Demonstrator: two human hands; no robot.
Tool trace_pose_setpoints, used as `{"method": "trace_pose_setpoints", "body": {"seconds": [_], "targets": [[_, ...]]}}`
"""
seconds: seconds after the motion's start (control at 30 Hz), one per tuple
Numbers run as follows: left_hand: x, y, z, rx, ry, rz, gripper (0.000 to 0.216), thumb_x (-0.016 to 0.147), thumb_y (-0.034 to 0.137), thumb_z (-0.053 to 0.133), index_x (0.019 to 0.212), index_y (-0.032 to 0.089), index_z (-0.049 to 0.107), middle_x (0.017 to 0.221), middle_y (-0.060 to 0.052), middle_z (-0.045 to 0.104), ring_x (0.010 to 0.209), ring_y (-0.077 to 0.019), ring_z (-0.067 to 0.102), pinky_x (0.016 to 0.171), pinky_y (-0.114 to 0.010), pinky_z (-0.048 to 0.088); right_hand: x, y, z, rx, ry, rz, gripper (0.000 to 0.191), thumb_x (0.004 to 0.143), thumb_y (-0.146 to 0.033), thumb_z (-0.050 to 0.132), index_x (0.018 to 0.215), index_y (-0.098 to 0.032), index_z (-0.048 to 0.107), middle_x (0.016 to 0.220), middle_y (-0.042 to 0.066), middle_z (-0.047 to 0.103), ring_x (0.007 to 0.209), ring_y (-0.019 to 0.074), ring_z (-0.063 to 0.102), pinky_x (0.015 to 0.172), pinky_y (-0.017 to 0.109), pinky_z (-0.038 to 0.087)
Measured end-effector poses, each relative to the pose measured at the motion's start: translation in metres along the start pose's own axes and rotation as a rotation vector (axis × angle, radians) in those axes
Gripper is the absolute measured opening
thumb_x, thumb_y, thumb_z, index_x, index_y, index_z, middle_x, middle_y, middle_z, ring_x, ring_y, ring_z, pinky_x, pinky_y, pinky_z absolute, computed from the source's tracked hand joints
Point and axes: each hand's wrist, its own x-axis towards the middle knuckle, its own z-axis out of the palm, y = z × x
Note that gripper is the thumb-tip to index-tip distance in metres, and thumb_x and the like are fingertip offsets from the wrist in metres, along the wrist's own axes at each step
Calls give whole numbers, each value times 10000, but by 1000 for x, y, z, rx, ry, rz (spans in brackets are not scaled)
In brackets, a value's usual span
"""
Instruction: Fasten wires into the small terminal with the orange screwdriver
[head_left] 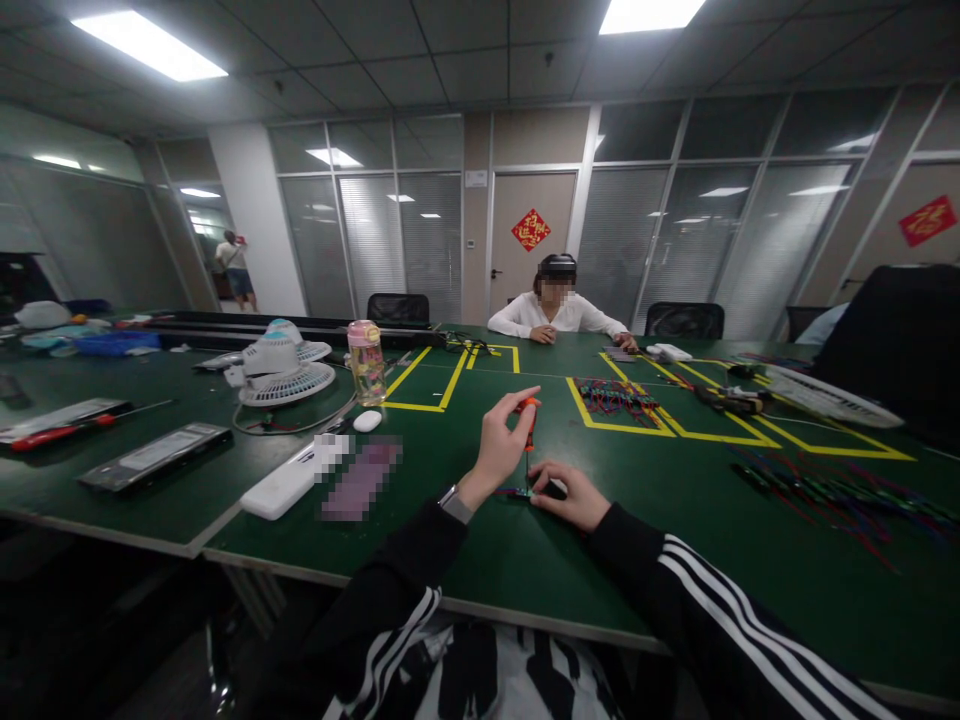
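My left hand (pixel 501 445) grips the orange-red handle of a screwdriver (pixel 530 437), thumb and fingers closed around it. The screwdriver stands nearly upright, and its thin shaft runs down to a small green circuit board (pixel 519 494) with wires on the table. At the board's right end, the fingers of my right hand (pixel 574 497) pinch it and steady it beside the shaft. Whether the tip sits in a screw is too small to tell.
The green table (pixel 480 560) holds a white case (pixel 281 490), a drive (pixel 154 455), a fan (pixel 285 365) and a bottle (pixel 367 365) leftward. Wired boards lie in a yellow-taped area (pixel 619 400) and in a pile (pixel 840 490) rightward. Another person (pixel 559 305) sits opposite.
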Motion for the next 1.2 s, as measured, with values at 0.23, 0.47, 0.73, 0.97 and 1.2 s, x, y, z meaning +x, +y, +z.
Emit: {"method": "trace_pose_setpoints", "body": {"seconds": [0.23,0.47,0.73,0.97,1.2], "targets": [[-1,2,0,57,-6,14,273,943,298,482,1123,214,668,997,-46,623,901,-143,587,847,-266,454,0,-1,1,-5,6,9,97,713,-237,711,691,-187,631,1012,95,689,957,232,659,897,395,497],[1,-2,1,-32,17,-47,290,943,277,471,1156,180,643,1027,-64,695,911,-151,633,819,-261,477,0,-2,0,-14,-4,5,91,731,-256,703,729,-185,646,1016,98,689,964,231,659,902,398,496],[0,2,-1,52,-9,39,260,939,272,484,1107,221,675,987,-42,634,915,-148,594,852,-267,452,0,-3,0,-11,-1,12,93,744,-271,694,735,-188,655,1013,102,688,973,239,656,916,409,487],[1,-1,1,-20,-9,-5,288,942,247,471,1178,190,626,1041,-56,676,960,-155,616,877,-277,460,0,-5,0,-6,0,14,100,758,-278,675,728,-183,660,1007,112,688,999,256,655,918,420,489],[0,2,-1,80,10,55,215,899,274,560,1063,211,684,901,-26,584,838,-138,558,799,-260,445,-1,-3,0,-10,3,8,89,763,-272,669,734,-188,660,1011,103,690,987,245,655,918,413,488]]}}
